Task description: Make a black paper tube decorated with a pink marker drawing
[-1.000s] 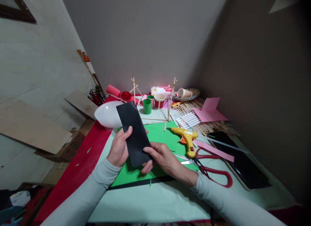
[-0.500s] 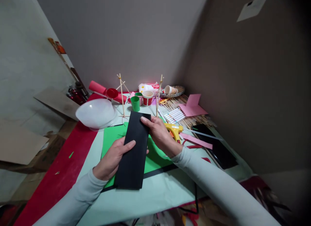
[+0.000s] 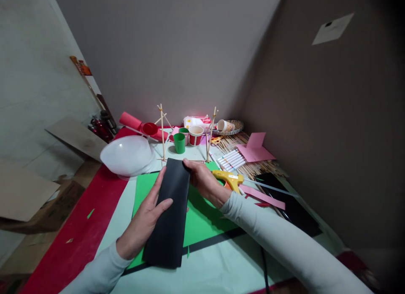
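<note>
A long black paper strip (image 3: 169, 214) lies lengthwise over a green sheet (image 3: 202, 218) on the pale table cover. My left hand (image 3: 144, 220) rests along the strip's left edge, fingers stretched up its side and thumb laid across it. My right hand (image 3: 202, 180) pinches the strip's far end, thumb on top and fingers curled under the corner. Both sleeves are light grey.
A yellow glue gun (image 3: 229, 179) lies right of my right hand, with pink strips (image 3: 262, 196) and markers (image 3: 232, 159) beyond. A white bowl (image 3: 128, 155) stands at the left. Two stick tripods (image 3: 163, 131), green and red cups (image 3: 180, 143) and a black tray (image 3: 294, 205) are near.
The black strip has come down from a raised hold to lie on the green sheet. My left hand flattened along its edge; my right hand stayed on the far end.
</note>
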Demonstrator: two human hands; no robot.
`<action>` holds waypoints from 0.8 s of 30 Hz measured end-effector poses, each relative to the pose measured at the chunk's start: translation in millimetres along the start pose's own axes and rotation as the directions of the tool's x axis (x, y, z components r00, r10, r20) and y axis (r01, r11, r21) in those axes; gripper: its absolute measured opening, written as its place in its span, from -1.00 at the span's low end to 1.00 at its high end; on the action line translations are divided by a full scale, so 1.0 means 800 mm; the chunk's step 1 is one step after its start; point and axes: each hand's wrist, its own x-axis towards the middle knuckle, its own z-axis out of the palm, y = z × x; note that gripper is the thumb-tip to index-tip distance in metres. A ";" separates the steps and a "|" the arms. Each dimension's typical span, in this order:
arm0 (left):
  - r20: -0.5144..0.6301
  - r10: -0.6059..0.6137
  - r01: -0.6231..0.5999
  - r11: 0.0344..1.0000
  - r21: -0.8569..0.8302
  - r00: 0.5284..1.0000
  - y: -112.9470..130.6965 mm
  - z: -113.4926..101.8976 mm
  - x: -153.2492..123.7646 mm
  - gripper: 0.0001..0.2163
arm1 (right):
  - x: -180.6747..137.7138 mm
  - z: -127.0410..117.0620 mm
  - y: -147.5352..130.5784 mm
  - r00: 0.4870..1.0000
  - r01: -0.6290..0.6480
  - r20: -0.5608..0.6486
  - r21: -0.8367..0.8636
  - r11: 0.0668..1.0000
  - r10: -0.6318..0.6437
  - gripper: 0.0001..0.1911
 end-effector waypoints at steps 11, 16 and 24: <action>-0.151 -0.178 0.163 0.981 -0.104 0.972 -0.004 -0.012 0.013 -0.38 | 0.093 -0.034 -0.018 0.992 0.104 -0.002 -0.520 0.848 -0.123 -0.61; -0.159 -0.191 0.168 0.975 -0.143 0.969 -0.001 -0.015 0.014 -0.46 | 0.082 -0.035 -0.012 0.983 0.185 0.152 -0.766 0.615 -0.105 -0.62; -0.196 -0.145 0.112 0.979 -0.171 0.970 0.009 -0.016 0.015 -0.55 | 0.089 -0.048 -0.042 0.977 0.204 0.162 -0.894 0.400 -0.135 -0.63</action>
